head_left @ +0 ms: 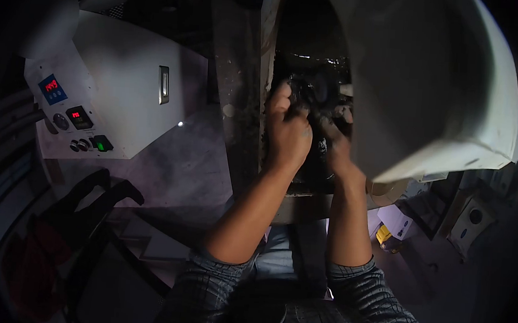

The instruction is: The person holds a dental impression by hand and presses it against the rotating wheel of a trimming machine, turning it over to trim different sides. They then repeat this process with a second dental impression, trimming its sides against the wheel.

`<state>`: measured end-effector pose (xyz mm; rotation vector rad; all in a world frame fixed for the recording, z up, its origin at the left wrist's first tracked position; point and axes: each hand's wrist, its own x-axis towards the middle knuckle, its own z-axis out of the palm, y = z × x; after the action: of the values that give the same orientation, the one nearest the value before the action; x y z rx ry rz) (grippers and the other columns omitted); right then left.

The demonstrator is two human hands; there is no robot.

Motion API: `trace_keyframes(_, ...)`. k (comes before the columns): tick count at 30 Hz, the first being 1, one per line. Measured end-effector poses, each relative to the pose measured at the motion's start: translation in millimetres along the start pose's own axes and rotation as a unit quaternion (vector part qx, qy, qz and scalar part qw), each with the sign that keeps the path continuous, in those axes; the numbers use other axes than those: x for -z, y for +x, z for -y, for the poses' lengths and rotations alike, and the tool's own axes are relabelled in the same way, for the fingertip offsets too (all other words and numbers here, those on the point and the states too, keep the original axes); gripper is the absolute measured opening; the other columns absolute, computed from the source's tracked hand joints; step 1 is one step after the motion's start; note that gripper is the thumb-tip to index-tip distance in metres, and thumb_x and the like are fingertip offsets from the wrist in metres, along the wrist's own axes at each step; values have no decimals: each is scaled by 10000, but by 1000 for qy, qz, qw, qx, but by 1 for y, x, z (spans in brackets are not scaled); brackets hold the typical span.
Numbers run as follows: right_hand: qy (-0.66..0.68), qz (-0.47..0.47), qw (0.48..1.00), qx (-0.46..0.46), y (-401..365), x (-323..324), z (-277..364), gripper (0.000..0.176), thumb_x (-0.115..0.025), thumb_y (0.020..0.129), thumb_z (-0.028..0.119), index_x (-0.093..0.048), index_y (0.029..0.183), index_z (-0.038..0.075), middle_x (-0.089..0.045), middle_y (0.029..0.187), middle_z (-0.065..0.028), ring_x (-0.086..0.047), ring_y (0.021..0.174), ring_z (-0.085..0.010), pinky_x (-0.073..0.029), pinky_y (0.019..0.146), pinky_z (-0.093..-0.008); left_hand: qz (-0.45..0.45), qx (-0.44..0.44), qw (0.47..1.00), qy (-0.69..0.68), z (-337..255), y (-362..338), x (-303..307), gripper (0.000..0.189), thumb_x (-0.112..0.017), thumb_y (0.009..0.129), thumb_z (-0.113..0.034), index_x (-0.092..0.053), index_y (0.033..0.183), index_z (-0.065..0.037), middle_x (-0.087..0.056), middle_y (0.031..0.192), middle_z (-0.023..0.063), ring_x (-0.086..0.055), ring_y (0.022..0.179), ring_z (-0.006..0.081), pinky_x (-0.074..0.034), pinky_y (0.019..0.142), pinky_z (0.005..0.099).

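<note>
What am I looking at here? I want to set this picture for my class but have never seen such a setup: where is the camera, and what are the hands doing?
There is one picture, taken by a camera worn on a person's head, looking down at their own two bare hands. No robot is involved. The left hand curls around a dark part under a big white cover. The right hand reaches in beside it; its grip is hidden. To the left stands a white control box with red number displays and a lit green button.
</note>
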<state>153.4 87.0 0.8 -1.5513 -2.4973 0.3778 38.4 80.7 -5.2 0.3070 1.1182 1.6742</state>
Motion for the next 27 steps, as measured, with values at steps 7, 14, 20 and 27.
trace_keyframes(7,354,-41,930,-91,-35,6,2,336,-588,652,32,-550,979,-38,-548,925,-233,-555,839,-348,-438,763,-351,10,-133,966,221,7,-36,22,206,-372,748,93,-498,891,14,-543,762,66,-523,700,138,-407,654,235)
trace_keyframes(14,147,-28,989,5,-54,-6,5,590,-612,658,197,-415,1149,-64,-445,1105,-306,-436,991,-474,-342,906,-480,12,-171,946,276,8,-43,30,166,-403,756,73,-502,880,25,-540,767,100,-537,699,176,-423,648,265)
trace_keyframes(20,110,-12,994,-24,-56,-11,14,626,-633,637,258,-438,1145,-50,-449,1104,-318,-425,1021,-479,-341,920,-466,72,-92,976,186,2,-43,42,172,-398,757,82,-503,879,21,-545,761,66,-505,695,127,-411,642,244)
trace_keyframes(27,81,1,997,-18,-47,-4,31,576,-622,611,186,-472,1103,-72,-453,1126,-296,-431,1055,-410,-326,950,-415,134,-218,807,532,-13,-44,52,321,-490,627,14,-482,944,-36,-510,889,175,-516,808,391,-437,676,435)
